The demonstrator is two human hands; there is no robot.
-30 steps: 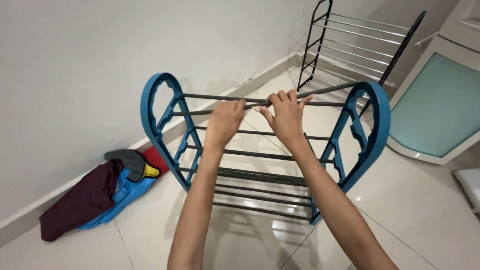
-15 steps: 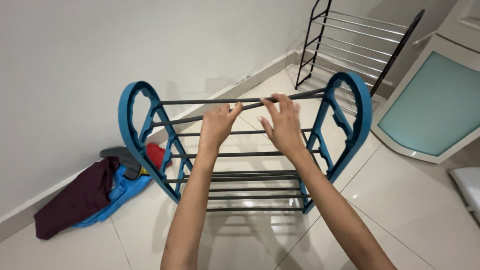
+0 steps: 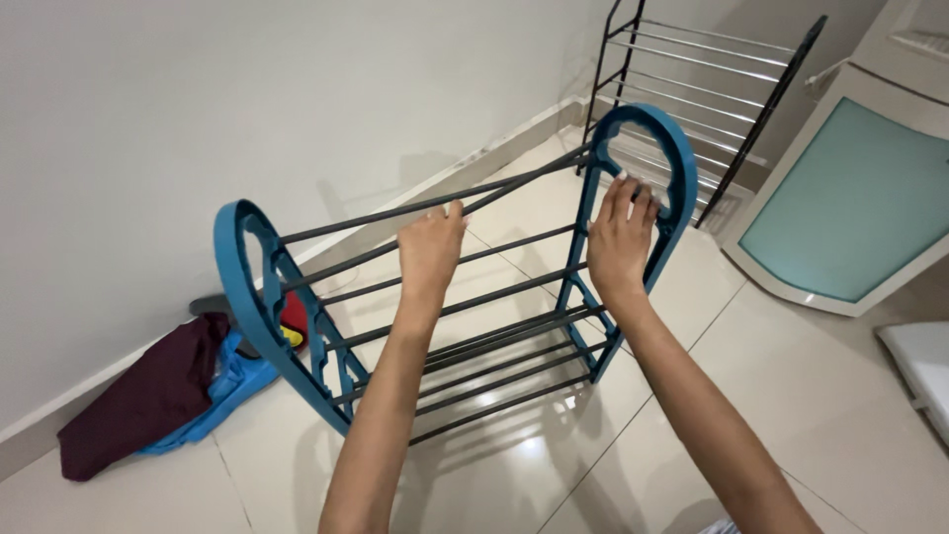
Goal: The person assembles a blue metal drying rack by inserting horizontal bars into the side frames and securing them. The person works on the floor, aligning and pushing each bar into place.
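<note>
Standing on the tiled floor [image 3: 820, 435] near the white wall [image 3: 198, 119], the blue-ended shoe rack [image 3: 297, 326] is gripped by both hands: the left hand [image 3: 431, 249] clasps a top rod [image 3: 346, 225], the right hand [image 3: 621, 242] grasps the right end frame [image 3: 682, 158].

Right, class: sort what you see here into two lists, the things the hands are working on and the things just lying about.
In hand:
- left hand on a dark top rod
- right hand on the blue end frame
- blue shoe rack

Lying about:
- black wire rack
- maroon and blue cloths
- white cabinet with teal panel
</note>
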